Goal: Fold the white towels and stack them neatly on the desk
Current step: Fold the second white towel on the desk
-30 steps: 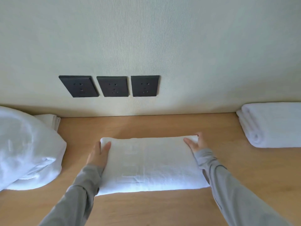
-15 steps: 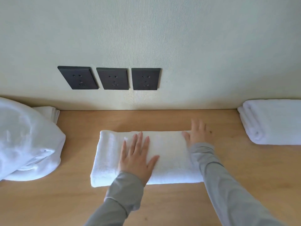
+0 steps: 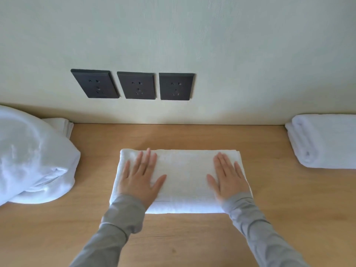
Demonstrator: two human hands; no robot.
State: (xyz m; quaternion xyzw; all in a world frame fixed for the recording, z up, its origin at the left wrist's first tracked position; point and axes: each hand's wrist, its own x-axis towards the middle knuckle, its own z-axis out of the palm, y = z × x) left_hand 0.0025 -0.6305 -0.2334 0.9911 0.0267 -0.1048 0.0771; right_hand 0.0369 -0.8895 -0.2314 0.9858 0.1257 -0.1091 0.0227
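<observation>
the folded white towel (image 3: 183,180) lies mid-desk (image 3: 192,237). left hand (image 3: 140,176) and right hand (image 3: 227,178) press flat on its ends, fingers straight. an unfolded heap (image 3: 32,160) sits left, folded towels (image 3: 323,141) far right.

wooden desk (image 3: 192,135) under white towels (image 3: 185,180)

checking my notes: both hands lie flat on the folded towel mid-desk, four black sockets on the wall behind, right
Not four: the head view shows three black sockets on the wall. The left hand and right hand do lie flat on the folded towel.
</observation>
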